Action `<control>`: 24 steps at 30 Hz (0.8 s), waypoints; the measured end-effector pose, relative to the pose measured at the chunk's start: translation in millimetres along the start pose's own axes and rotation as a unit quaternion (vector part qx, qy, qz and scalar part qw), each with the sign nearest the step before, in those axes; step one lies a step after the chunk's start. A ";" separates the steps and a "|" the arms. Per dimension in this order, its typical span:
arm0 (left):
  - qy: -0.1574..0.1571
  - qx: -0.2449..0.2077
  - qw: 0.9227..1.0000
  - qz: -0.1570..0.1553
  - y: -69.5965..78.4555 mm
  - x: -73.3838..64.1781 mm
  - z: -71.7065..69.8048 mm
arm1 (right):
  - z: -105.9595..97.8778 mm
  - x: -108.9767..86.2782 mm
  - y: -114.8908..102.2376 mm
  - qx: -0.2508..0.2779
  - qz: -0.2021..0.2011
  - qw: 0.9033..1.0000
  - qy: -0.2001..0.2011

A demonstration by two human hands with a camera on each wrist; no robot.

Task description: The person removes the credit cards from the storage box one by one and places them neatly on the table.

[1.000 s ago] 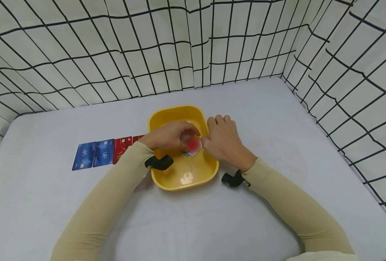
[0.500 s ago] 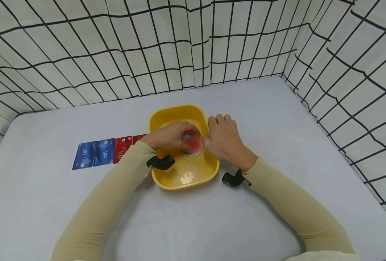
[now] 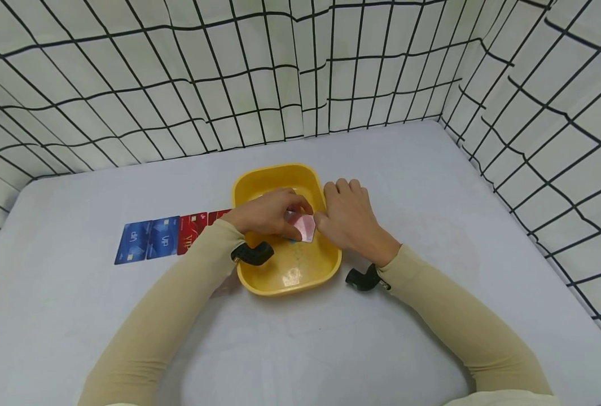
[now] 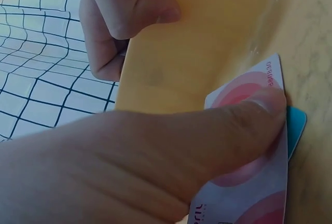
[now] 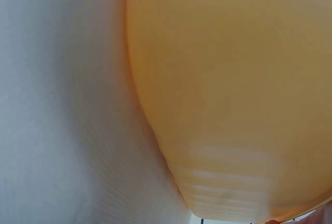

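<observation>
A yellow plastic basin [image 3: 270, 281] stands on the white-covered table. Inside it, my left hand [image 3: 270, 212] pinches a pink-and-white card [image 3: 307, 227], with the thumb lying across the printed face in the left wrist view. A corner of a teal card [image 4: 296, 128] shows just behind that card, near the basin's floor. My right hand [image 3: 350, 221] grips the basin's right rim, thumb on the inner side and fingers curled over the outside. The right wrist view shows mostly the basin's outer wall [image 5: 228, 89].
Left of the basin lies a row of cards: two blue VIP cards [image 3: 134, 242], a red card [image 3: 191, 230], and another red card [image 3: 218, 216] partly covered by my left arm. A black wire grid [image 3: 259, 90] with white backing encloses the table's back and right side.
The pink-and-white card has tilted slightly in my left hand; its face looks paler now than the earlier bright red. My right hand keeps its grip on the rim.
</observation>
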State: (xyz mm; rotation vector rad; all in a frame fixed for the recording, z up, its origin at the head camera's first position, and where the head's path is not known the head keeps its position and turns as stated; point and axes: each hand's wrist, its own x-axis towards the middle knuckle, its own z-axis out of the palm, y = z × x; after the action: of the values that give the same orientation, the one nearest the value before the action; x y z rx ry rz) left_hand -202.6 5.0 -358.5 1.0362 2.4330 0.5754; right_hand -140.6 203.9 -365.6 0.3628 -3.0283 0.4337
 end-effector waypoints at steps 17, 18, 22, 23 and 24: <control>-0.037 -0.011 0.998 -0.041 5.8 -5.9 -10.3 | -0.4 -0.7 -0.8 0.007 0.000 1.000 -0.006; -0.040 -0.015 0.998 -0.041 6.3 -6.5 -11.2 | -0.5 -0.8 -0.8 0.008 0.000 1.000 -0.006; -0.050 -0.017 0.998 -0.043 8.2 -8.3 -14.4 | -0.5 -1.3 -0.4 0.011 0.001 1.000 -0.007; -0.050 -0.015 0.998 -0.042 8.6 -8.7 -15.0 | -0.4 -1.3 -0.2 0.013 0.001 1.000 -0.007; -0.051 -0.012 0.998 -0.043 9.0 -9.3 -15.5 | -0.4 -1.3 -0.1 0.013 0.001 1.000 -0.007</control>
State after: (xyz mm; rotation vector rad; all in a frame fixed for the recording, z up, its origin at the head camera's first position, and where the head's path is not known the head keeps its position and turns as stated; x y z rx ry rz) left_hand -199.9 0.6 -339.0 0.9222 2.3626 0.5095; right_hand -139.3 204.2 -365.3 0.3663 -3.0384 0.4722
